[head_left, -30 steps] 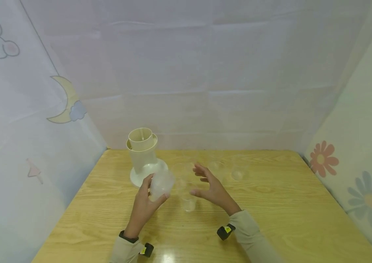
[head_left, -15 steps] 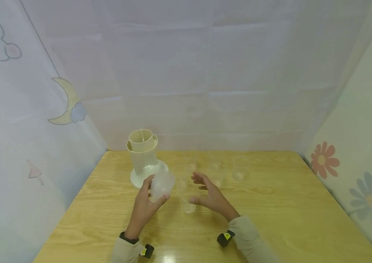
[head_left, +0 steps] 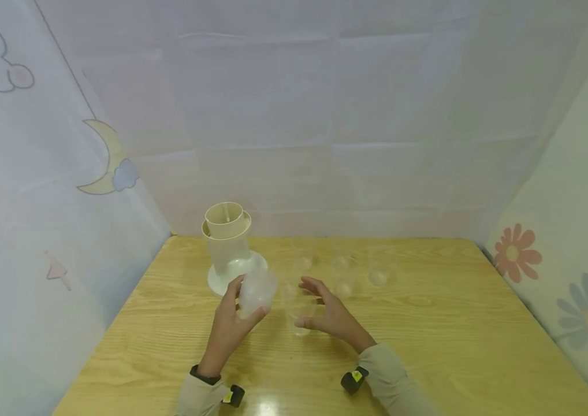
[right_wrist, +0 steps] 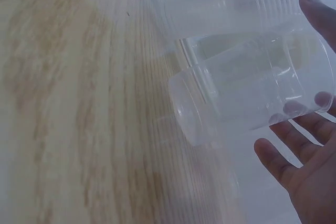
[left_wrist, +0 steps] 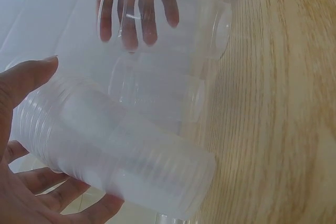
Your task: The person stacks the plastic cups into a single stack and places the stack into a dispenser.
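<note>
- Head: I record the left hand gripping a cup stack; the single cup stands on the surface, right of it.
- Left wrist: right hand spread, fingers behind the single cup.
- Right wrist: firm grasp unconfirmed. I judge handling single cups underway; next calls for light, steady closure.

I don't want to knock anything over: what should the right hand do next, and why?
Probably curl the right hand gently round the nearest single cup: the hand's fingers and thumb are spread about it without a visible firm grip, while the left hand holds a tilted stack of cups close by.
</note>
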{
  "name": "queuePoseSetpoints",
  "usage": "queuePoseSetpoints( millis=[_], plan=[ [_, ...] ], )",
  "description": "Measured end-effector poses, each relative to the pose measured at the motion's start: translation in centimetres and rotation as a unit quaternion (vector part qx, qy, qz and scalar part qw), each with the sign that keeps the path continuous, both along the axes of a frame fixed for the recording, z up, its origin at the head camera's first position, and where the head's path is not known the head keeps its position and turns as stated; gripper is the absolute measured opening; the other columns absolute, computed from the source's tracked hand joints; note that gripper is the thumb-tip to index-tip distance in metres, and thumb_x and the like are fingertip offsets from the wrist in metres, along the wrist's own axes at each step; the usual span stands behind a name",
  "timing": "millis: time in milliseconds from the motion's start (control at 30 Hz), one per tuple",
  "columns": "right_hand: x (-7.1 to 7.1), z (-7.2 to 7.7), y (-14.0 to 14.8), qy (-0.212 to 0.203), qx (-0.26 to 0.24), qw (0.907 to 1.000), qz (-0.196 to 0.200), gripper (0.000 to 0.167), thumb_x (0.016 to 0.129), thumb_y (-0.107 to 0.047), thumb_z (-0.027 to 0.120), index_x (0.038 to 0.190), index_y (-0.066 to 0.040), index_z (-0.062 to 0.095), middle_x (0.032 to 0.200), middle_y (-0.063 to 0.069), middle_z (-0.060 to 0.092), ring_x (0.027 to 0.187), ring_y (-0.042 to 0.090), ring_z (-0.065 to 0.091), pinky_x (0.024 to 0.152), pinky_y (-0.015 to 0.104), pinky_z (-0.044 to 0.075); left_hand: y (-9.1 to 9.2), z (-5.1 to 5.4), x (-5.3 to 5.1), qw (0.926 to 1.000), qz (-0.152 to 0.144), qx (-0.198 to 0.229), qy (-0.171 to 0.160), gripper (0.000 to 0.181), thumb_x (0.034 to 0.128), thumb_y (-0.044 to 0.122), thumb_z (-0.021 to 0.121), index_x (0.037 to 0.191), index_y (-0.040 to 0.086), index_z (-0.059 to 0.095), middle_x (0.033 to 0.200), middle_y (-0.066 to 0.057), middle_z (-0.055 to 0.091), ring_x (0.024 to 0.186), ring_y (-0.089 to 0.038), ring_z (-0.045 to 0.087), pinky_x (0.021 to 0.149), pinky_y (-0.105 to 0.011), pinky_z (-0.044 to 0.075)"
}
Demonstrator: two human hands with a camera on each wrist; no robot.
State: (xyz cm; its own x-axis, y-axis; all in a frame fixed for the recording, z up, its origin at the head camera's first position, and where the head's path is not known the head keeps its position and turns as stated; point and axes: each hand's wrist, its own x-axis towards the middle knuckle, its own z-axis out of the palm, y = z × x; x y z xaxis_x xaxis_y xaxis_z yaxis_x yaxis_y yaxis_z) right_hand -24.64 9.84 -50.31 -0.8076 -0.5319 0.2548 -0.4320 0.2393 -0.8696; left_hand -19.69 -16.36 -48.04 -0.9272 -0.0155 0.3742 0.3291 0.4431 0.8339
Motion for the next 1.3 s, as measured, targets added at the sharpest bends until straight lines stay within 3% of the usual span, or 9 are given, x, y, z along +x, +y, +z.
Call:
queuePoseSetpoints(
  millis=[200,433,667,800,967,1133,1300],
  plan=[
    [0.1,-0.2,-0.1,-0.005,0.005,1.0000,-0.004,0.087,0.087,-0.024,0.081,0.155,-0.028,0.028,0.153,0.009,0.042,0.137,0.031,0.043,0.105,0.062,0.034,0.0,-0.1,0.0,1.0000,-0.001,0.001,0.003,0.078,0.0836,0.026,0.083,0.147,0.010,0.040,0.131,-0.020,0.057,0.116,-0.034,0.056,0.090,-0.059,0.049],
    [0.3,-0.2,-0.3,-0.008,0.008,0.9999,-0.005,0.088,0.086,-0.026,0.081,0.155,-0.026,0.027,0.152,0.010,0.044,0.134,0.031,0.045,0.104,0.062,0.036,0.0,-0.2,0.0,1.0000,0.000,0.005,0.003,0.077,0.0834,0.027,0.083,0.147,0.011,0.041,0.130,-0.018,0.058,0.115,-0.033,0.056,0.090,-0.058,0.049],
    [0.3,-0.4,-0.4,0.003,0.006,0.9999,0.009,0.076,0.089,-0.020,0.078,0.151,-0.020,0.033,0.147,0.017,0.047,0.131,0.033,0.048,0.102,0.063,0.038,0.0,-0.2,0.1,1.0000,0.003,0.005,-0.001,0.077,0.0830,0.027,0.083,0.146,0.010,0.041,0.131,-0.018,0.057,0.116,-0.034,0.056,0.090,-0.059,0.049],
    [0.2,-0.3,-0.3,0.014,0.003,0.9999,0.007,0.074,0.089,-0.023,0.078,0.150,-0.022,0.035,0.145,0.015,0.049,0.129,0.031,0.049,0.100,0.062,0.039,0.0,-0.1,0.1,1.0000,0.002,0.005,0.003,0.077,0.0829,0.026,0.083,0.146,0.010,0.041,0.131,-0.019,0.057,0.116,-0.034,0.056,0.090,-0.059,0.049],
    [0.9,1.7,-0.3,0.014,-0.012,0.9998,0.001,0.074,0.089,-0.014,0.077,0.150,-0.015,0.034,0.143,0.012,0.051,0.129,0.037,0.049,0.099,0.065,0.038,0.0,0.0,0.1,1.0000,0.003,0.006,0.005,0.078,0.0827,0.026,0.083,0.146,0.010,0.041,0.130,-0.018,0.057,0.115,-0.034,0.056,0.089,-0.059,0.049],
    [1.6,3.7,-0.2,0.014,-0.021,0.9997,0.000,0.073,0.090,-0.009,0.076,0.150,-0.006,0.034,0.143,0.021,0.049,0.128,0.045,0.048,0.099,0.066,0.038,0.0,-0.1,0.1,1.0000,0.002,0.004,0.002,0.077,0.0830,0.027,0.083,0.146,0.011,0.042,0.129,-0.017,0.058,0.114,-0.033,0.056,0.090,-0.059,0.049],
    [0.8,3.1,0.2,0.039,-0.020,0.9989,-0.014,0.079,0.089,-0.008,0.076,0.153,-0.008,0.030,0.143,0.021,0.049,0.129,0.042,0.049,0.098,0.063,0.041,0.0,-0.1,0.1,1.0000,0.001,0.006,0.006,0.077,0.0828,0.027,0.083,0.146,0.012,0.042,0.129,-0.016,0.058,0.114,-0.032,0.056,0.090,-0.059,0.049]
  ],
)
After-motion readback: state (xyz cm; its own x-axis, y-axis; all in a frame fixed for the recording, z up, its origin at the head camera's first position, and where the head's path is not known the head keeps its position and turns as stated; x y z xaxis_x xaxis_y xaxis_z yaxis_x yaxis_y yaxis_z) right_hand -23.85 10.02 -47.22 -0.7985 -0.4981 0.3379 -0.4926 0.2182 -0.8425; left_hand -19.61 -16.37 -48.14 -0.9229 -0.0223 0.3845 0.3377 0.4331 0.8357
